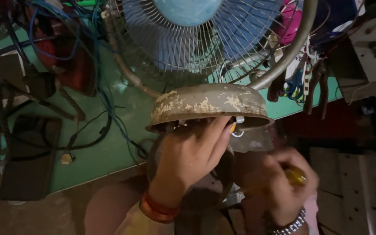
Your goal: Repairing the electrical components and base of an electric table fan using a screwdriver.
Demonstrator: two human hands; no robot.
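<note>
Fingers of left hand [192, 152] grip one fan base [209, 104]; right hand [279, 187] clasps one yellow-handled tool [295, 176].

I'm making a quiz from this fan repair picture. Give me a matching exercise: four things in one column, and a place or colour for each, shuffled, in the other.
Things:
1. left hand
2. right hand
3. fan blades
4. blue wires

Descriptions:
A. behind the wire guard, pale blue
B. gripping a yellow tool handle
C. lying on the green table
D. fingers on the rusty fan base

Pairs: 1-D, 2-B, 3-A, 4-C
</note>
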